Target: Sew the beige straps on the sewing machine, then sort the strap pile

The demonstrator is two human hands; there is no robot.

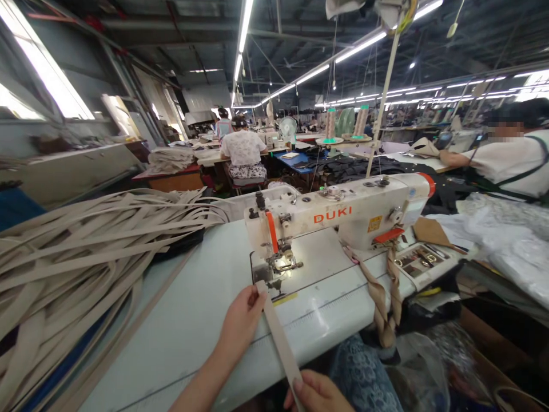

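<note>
Head: pale tabletop [214, 263], workshop lights [245, 26]

Two hands [240, 315] [319, 392], one held strap [279, 340], one DUKI machine [309, 220]

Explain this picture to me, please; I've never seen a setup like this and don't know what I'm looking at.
There is no robot here: the hands belong to a person wearing the camera on their head, so you look forward and down from their viewpoint. In front stands a sewing machine on a pale table. The left hand pinches a beige strip near its far end, just in front of the needle area. The right hand grips the same strip lower down, closer to the body. To the left lies a large heap of similar strips. Other people sit further off in the workshop.
</note>
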